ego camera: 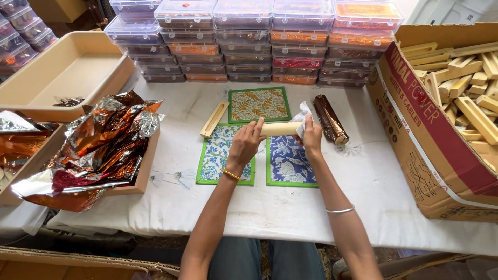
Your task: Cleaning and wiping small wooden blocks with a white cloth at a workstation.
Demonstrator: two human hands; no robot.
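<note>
Head view: left hand (245,141) and right hand (312,134) gripping wooden holder (280,128) ends above patterned cards (291,162), foil-wrapped roll (330,119) just beside

white-clothed table (321,202) bears three patterned mats (258,103), foil roll (330,119), wooden piece (214,120).

Pale wooden bar (279,128) held level above the patterned cards (258,103).

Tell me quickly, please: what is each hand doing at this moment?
Left hand: closed around the cream wooden block, near its left end.
Right hand: fingers pinching the clear plastic wrap at the block's right end.
</note>
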